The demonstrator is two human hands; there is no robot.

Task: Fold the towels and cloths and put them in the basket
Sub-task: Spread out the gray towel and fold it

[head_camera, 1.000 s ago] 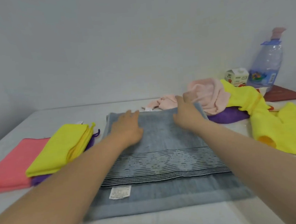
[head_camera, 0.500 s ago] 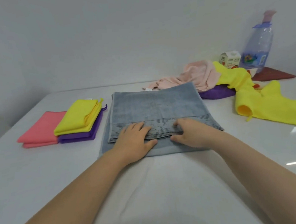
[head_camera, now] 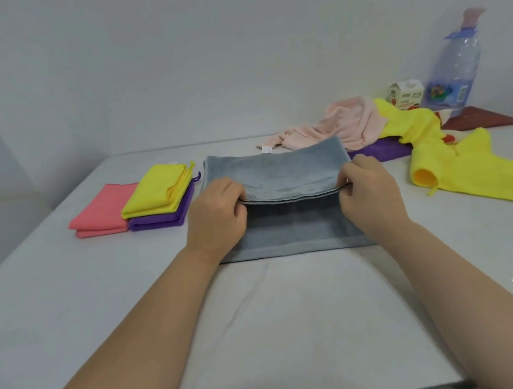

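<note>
A grey towel (head_camera: 281, 173) lies folded in the middle of the white table (head_camera: 71, 306). My left hand (head_camera: 216, 214) and my right hand (head_camera: 371, 192) each pinch the near edge of its top layer and hold that edge lifted off the layer below. Folded cloths sit at the left: a coral one (head_camera: 100, 212), a yellow one (head_camera: 157, 189) on top of a purple one (head_camera: 163, 217). At the right lie unfolded cloths: a pale pink towel (head_camera: 345, 124), a purple cloth (head_camera: 382, 150) under it and a yellow cloth (head_camera: 472, 170). No basket is in view.
A large clear water bottle (head_camera: 456, 68) and a small carton (head_camera: 405, 95) stand at the back right by the wall. A dark red flat object (head_camera: 476, 118) lies beside them.
Both hands slid from the towel's far edge to its near part, then went from pressing flat to pinching the top layer's edge and lifting it.
</note>
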